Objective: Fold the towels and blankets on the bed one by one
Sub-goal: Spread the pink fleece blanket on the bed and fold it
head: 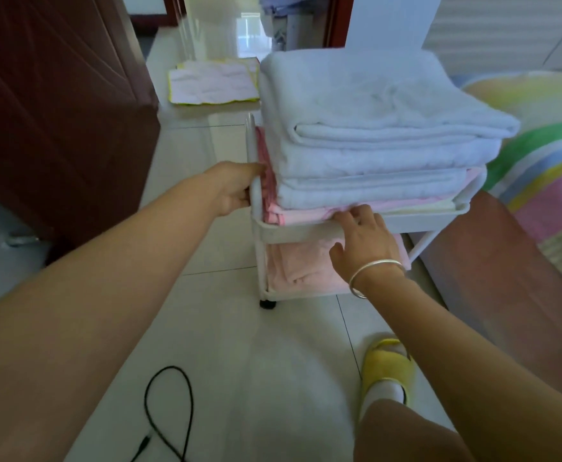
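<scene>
Left hand (239,190) grips the cart post (251,141). Right hand (362,241) lies loose-fingered on the tray rim (422,218), holding nothing. Folded towel stack (372,128) on top tray, straight ahead, long axis left-right. Striped blanket (539,145) to my right, nearer right hand.

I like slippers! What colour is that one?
The slipper is yellow, seen in the head view.
</scene>
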Demonstrator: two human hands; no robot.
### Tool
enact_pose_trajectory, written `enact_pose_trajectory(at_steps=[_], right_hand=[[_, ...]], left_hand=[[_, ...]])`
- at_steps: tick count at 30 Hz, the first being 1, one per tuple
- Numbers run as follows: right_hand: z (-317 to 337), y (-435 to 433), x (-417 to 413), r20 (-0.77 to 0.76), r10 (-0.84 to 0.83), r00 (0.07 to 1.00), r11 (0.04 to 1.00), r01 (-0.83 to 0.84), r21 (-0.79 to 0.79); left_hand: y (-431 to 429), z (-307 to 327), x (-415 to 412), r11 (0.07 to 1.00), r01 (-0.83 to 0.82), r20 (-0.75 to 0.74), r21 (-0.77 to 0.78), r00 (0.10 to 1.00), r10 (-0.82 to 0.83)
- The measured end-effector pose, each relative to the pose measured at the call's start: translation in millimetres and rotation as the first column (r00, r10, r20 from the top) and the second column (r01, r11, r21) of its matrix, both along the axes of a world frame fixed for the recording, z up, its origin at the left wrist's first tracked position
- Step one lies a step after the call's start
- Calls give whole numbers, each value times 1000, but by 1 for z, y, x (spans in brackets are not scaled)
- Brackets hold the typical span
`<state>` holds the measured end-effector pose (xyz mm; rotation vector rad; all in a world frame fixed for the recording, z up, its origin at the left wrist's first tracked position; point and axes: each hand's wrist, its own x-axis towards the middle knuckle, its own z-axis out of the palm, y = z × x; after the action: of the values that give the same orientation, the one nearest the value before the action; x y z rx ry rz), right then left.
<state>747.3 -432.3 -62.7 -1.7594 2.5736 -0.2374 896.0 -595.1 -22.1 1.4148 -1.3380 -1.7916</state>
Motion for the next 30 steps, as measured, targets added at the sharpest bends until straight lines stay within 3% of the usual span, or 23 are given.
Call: enact_pose_trajectory(at_steps=[7,16,21,25,30], right_hand=[[1,-3,50,67,90,994,996,-92,18],[7,6,149,120,278,953,955,-287,73],[12,23,188,169,357,919,918,-379,119],[14,33,211,231,369,900,872,-421,250],[16,42,242,265,379,887,843,-449,297]], left_hand=[[12,-3,53,985,-162,56,-58,985,165],[47,-9,183,936,-338,112,-95,931,347],[68,-4,236,922,-386,47,-9,921,386],[93,7,263,904,-413,-18,106,909,417],[130,9,292,868,-481,2,122,875,484]])
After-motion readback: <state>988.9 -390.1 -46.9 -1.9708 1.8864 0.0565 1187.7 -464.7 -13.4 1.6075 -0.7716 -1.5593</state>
